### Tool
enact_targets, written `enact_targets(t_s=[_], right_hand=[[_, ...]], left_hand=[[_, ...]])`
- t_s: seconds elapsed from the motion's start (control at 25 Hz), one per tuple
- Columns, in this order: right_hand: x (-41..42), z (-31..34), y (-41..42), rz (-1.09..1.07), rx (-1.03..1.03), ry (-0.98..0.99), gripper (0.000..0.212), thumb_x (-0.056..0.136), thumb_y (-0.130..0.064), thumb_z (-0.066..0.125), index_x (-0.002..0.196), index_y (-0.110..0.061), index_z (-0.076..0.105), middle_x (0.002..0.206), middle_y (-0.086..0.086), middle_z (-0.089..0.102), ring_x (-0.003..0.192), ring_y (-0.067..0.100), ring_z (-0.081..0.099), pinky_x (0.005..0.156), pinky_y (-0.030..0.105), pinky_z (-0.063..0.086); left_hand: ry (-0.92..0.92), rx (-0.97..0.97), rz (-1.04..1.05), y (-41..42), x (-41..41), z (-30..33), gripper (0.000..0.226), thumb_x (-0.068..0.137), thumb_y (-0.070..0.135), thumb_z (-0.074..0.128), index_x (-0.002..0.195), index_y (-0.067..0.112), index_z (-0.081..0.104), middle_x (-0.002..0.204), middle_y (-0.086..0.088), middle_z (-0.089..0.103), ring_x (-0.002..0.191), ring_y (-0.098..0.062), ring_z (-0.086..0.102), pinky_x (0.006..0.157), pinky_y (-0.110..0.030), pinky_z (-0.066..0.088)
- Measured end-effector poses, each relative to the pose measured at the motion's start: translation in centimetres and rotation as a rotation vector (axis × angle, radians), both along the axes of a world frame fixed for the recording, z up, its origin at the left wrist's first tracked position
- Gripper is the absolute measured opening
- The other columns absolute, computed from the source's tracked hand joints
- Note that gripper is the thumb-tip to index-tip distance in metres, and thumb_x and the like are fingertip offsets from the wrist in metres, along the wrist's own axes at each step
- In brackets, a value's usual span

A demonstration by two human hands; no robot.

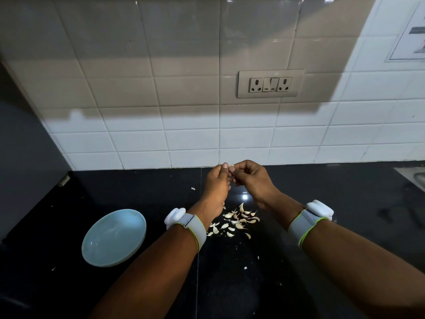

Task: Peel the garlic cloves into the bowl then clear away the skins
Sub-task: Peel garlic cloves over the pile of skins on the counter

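My left hand point(216, 183) and my right hand point(249, 178) meet fingertip to fingertip above the black counter, near the wall. Between them they pinch a small pale garlic clove point(231, 165), of which only a tip shows. A heap of garlic cloves and loose skins point(234, 221) lies on the counter below and between my wrists. A pale blue bowl point(115, 237) stands to the left of my left forearm; nothing shows inside it.
Small skin scraps point(193, 188) lie scattered on the black counter point(138, 192). A white tiled wall with a socket panel point(271, 84) rises close behind my hands. A sink edge point(414, 176) shows at the far right. Both wrists carry grey bands.
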State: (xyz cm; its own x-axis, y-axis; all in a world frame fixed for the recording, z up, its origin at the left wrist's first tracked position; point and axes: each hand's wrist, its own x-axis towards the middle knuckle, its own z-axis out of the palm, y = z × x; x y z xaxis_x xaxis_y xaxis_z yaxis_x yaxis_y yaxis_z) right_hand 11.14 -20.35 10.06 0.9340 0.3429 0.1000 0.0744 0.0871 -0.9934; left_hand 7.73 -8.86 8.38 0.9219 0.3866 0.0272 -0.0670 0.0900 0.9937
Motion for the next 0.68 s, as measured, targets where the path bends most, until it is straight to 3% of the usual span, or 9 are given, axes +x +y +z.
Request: enact_targets(t_s=[0.16,0.24,0.36,0.68], right_hand=[[0.1,0.0,-0.2,-0.038,-0.094,-0.081,0.012,0.096,-0.015,0.072,0.091,-0.004,0.069,0.085,0.021,0.071,0.068,0.015,0.060,0.063,0.025,0.051],[-0.1,0.0,-0.1,-0.065,-0.118,-0.090,0.014,0.096,-0.016,0.071,0.091,-0.003,0.068,0.079,0.013,0.070,0.066,0.014,0.060,0.062,0.024,0.051],[-0.4,-0.1,0.3,-0.080,-0.078,-0.050,0.017,0.098,-0.013,0.068,0.097,0.003,0.067,0.076,0.003,0.069,0.065,0.010,0.059,0.061,0.023,0.050],[-0.6,0.2,0.0,-0.087,-0.139,-0.001,0.010,0.095,-0.010,0.061,0.087,-0.004,0.065,0.069,0.007,0.058,0.065,0.017,0.054,0.060,0.029,0.045]], left_hand=[[-0.029,0.176,0.043,0.2,0.0,-0.2,0.032,0.109,0.032,0.044,0.087,0.015,0.061,0.067,0.012,0.055,0.060,-0.002,0.050,0.063,-0.029,0.042],[-0.045,0.331,0.096,0.4,0.0,-0.5,0.033,0.107,0.037,0.046,0.080,0.024,0.058,0.068,0.013,0.057,0.065,-0.007,0.051,0.066,-0.036,0.044],[-0.057,0.416,0.123,0.5,-0.3,-0.5,0.032,0.106,0.042,0.045,0.078,0.029,0.054,0.065,0.015,0.055,0.063,-0.008,0.049,0.064,-0.037,0.045],[-0.149,0.650,0.091,1.2,-1.4,-0.8,0.030,0.107,0.029,0.047,0.079,0.021,0.049,0.065,0.000,0.052,0.061,-0.016,0.047,0.060,-0.040,0.042]])
